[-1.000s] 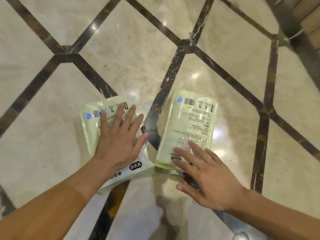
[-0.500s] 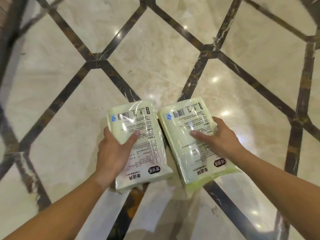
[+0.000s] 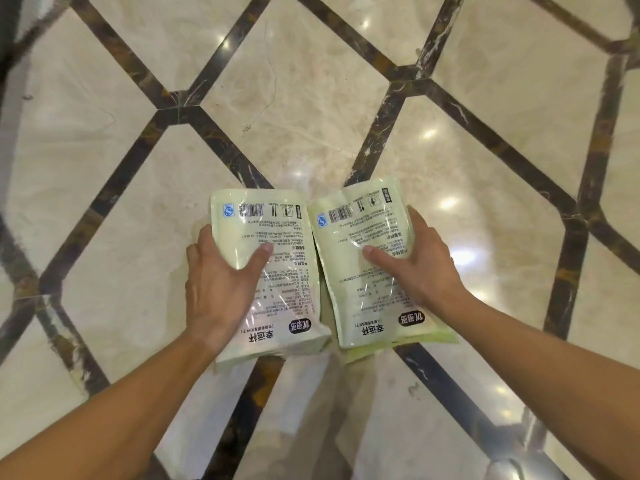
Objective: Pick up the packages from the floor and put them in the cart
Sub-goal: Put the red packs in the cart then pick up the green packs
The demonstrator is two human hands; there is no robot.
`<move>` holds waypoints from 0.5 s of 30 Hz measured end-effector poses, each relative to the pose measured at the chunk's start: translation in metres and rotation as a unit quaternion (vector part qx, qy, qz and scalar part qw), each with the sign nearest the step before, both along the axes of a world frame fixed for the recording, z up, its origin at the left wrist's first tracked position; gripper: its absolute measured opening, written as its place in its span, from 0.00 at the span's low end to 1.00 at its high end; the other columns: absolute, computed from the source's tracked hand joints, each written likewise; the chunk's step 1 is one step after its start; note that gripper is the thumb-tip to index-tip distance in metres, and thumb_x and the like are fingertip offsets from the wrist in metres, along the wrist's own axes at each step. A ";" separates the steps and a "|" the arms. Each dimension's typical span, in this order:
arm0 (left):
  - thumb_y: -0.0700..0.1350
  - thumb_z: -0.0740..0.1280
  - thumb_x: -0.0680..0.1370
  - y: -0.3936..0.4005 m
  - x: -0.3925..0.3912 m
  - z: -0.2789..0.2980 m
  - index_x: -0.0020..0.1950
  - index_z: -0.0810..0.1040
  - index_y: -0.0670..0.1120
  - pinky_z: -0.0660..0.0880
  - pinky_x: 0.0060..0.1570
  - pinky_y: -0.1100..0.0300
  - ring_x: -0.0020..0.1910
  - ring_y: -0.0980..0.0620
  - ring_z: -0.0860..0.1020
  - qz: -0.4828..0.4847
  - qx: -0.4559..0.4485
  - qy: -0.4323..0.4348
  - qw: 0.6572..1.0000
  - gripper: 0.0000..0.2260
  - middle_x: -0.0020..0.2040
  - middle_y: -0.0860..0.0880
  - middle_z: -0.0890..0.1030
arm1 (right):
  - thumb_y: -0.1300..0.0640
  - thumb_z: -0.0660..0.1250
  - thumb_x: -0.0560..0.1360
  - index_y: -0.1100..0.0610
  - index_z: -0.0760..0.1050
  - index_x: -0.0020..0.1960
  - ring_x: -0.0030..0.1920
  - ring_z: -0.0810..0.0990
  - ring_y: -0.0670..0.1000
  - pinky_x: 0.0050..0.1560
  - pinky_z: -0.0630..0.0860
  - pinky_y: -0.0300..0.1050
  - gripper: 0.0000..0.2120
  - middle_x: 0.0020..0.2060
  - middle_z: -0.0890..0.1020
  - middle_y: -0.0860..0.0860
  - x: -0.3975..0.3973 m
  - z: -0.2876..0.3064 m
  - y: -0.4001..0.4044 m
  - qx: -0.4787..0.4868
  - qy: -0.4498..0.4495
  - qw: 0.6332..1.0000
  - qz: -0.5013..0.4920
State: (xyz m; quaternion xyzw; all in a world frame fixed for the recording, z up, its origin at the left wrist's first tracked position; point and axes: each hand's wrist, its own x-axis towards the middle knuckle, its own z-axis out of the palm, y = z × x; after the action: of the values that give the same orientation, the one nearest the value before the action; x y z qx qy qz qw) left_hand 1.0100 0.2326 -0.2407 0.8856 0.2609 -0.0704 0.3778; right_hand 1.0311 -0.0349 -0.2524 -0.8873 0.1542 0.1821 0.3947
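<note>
The left hand (image 3: pixel 216 289) grips the left package (image 3: pixel 270 271) along its outer edge, thumb pressed across its printed face; the right hand (image 3: pixel 420 268) clasps the right package (image 3: pixel 360 271) likewise. Both pale green packs are held side by side above the marble floor (image 3: pixel 311 116), their inner edges nearly touching. Open floor lies all around them.

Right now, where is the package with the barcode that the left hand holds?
In the head view, the left package sits just left of centre, gripped by the left hand, side by side with the right package, above the marble floor.
</note>
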 end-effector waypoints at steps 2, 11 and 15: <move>0.61 0.73 0.74 -0.001 -0.003 0.029 0.72 0.69 0.51 0.70 0.50 0.54 0.51 0.50 0.73 -0.024 0.010 0.010 1.000 0.31 0.59 0.48 0.72 | 0.34 0.76 0.68 0.46 0.54 0.83 0.61 0.81 0.58 0.60 0.80 0.60 0.52 0.65 0.79 0.53 -0.003 0.029 -0.008 -0.023 0.017 0.999 0.017; 0.56 0.78 0.72 -0.033 -0.006 0.287 0.72 0.70 0.54 0.67 0.38 0.74 0.43 0.68 0.74 -0.045 -0.041 -0.022 0.998 0.31 0.47 0.68 0.73 | 0.40 0.78 0.70 0.43 0.62 0.80 0.49 0.84 0.48 0.48 0.82 0.48 0.44 0.54 0.83 0.42 -0.022 0.293 -0.059 -0.005 -0.009 1.000 -0.025; 0.59 0.78 0.70 -0.060 0.007 0.438 0.66 0.69 0.61 0.79 0.49 0.53 0.52 0.52 0.81 -0.070 -0.059 -0.045 0.995 0.28 0.52 0.63 0.78 | 0.38 0.77 0.70 0.43 0.58 0.81 0.49 0.84 0.51 0.49 0.84 0.54 0.45 0.56 0.83 0.43 -0.024 0.446 -0.087 0.002 -0.018 0.998 -0.063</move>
State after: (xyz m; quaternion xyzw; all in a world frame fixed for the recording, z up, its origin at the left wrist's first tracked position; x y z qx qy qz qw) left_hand 1.0168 0.1730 0.1973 0.8800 0.1766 -0.0715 0.4350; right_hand 1.0069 -0.1222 0.1937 -0.8781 0.2028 0.1412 0.4097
